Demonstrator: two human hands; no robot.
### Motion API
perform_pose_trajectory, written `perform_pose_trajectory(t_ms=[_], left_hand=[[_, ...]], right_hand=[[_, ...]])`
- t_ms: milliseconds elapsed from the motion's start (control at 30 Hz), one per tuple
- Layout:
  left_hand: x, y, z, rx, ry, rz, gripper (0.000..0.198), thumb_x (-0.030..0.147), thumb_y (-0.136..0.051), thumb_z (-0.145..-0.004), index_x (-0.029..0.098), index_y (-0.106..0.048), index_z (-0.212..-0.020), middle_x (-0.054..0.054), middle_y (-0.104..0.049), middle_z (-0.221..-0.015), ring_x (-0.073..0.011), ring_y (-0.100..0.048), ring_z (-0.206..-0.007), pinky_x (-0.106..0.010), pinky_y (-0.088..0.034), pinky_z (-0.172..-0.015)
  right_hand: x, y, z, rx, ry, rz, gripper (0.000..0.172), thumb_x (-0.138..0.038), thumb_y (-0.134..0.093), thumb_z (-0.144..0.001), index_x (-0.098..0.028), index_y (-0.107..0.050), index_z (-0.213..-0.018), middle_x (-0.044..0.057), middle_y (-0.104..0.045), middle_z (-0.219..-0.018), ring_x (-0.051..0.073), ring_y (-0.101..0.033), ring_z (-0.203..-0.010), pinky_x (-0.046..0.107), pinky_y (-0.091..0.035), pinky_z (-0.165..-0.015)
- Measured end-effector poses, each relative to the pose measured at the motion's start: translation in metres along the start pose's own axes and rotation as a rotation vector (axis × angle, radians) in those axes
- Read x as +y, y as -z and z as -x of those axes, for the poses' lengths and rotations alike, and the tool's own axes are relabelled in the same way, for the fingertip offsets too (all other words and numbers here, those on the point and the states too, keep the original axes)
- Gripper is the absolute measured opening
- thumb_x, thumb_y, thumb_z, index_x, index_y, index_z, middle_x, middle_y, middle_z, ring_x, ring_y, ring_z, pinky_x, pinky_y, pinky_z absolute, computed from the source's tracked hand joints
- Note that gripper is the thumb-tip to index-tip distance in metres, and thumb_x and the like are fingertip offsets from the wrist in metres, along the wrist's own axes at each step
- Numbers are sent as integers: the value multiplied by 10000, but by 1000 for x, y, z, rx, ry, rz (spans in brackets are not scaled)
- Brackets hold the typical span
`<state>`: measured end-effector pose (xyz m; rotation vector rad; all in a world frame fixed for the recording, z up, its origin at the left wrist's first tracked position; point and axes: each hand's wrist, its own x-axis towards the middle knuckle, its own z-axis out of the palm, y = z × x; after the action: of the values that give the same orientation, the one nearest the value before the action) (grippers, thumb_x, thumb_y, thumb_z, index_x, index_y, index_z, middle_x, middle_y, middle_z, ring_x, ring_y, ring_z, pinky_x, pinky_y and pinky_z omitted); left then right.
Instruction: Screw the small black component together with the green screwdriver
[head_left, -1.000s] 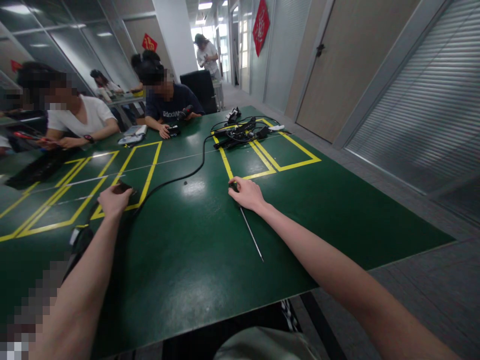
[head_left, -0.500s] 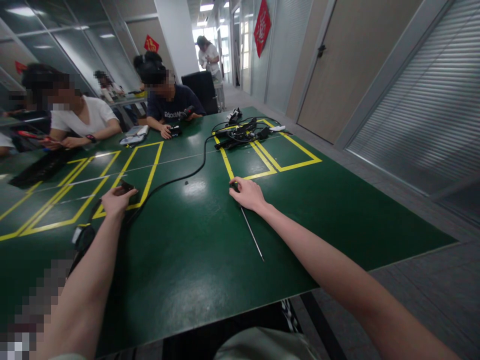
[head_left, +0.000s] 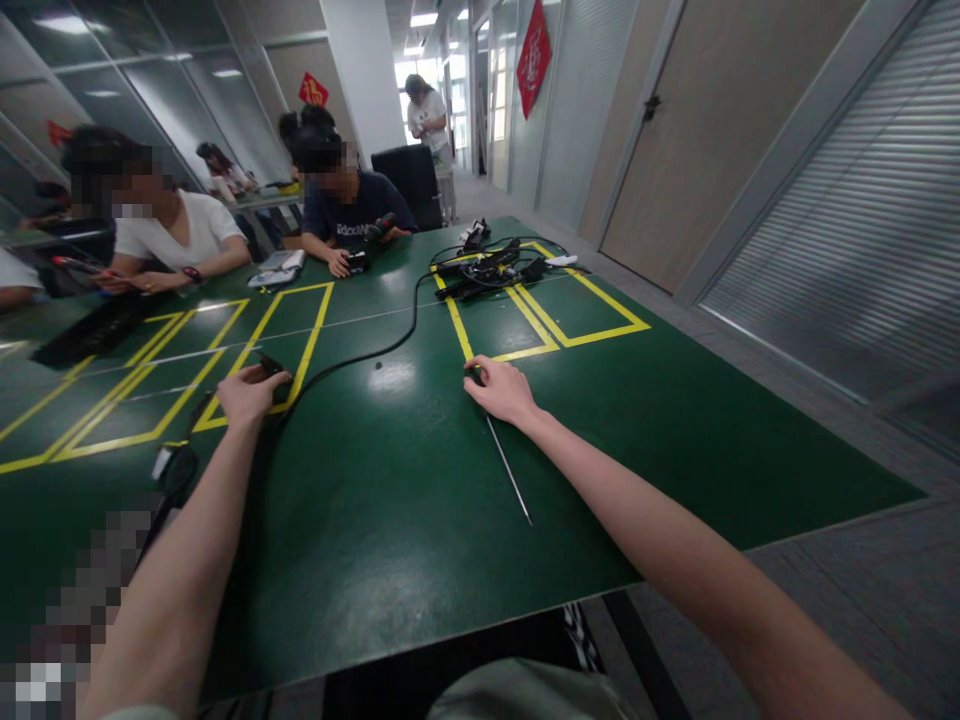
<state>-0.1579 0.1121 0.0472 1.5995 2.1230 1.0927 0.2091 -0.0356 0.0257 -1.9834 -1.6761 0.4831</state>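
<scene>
My left hand (head_left: pixel 246 397) is closed around a small black object (head_left: pixel 271 366) over the yellow tape at the table's left side. Fingers cover most of that object, so its kind cannot be made out. My right hand (head_left: pixel 506 388) grips the dark handle of a screwdriver (head_left: pixel 510 472) near the middle of the table. Its long thin metal shaft points back toward the near edge, tip low over the green surface. Beside my left forearm lies a black cable with a white tag (head_left: pixel 162 462).
A heap of black cables and parts (head_left: pixel 495 268) lies on the green table (head_left: pixel 405 560) at the far right, and one black cable (head_left: pixel 360 357) runs from it toward my left arm. Two people sit across the table, one holding a dark tool (head_left: pixel 380 227). A grey-white case (head_left: pixel 277 268) lies near them.
My left hand has shifted slightly to the right and turned a little, with the black object still in it. My right hand keeps its hold on the screwdriver, almost unmoved. The view has swung slightly.
</scene>
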Motion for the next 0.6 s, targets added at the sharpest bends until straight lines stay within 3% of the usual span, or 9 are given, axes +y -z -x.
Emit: perform_pose_trajectory(t_ms=[233,600], left_hand=[[14,1,11,-8,113,80,456,149,-826,-721,28,-723,-1149,-123,-794,-1097,-272,-728,-1120,-378,-570,-1012],[11,4,9,35,106,69,358,210,-811,-719,61,-727,-1033,-86,-786,-971,-286,-719,-1127,-384,-550,-1043]], right_hand=[[0,1,1,1,0,1,389,-449,-606,-983,-162,-635,-1244,70,-695,-1156,177,-683,-1041,420,-594,-955],[2,-1,-1,11,10,-10,385,-444,-610,-981,-164,-638,-1244,74,-695,-1178,178,-684,-1052,422,-595,-962]])
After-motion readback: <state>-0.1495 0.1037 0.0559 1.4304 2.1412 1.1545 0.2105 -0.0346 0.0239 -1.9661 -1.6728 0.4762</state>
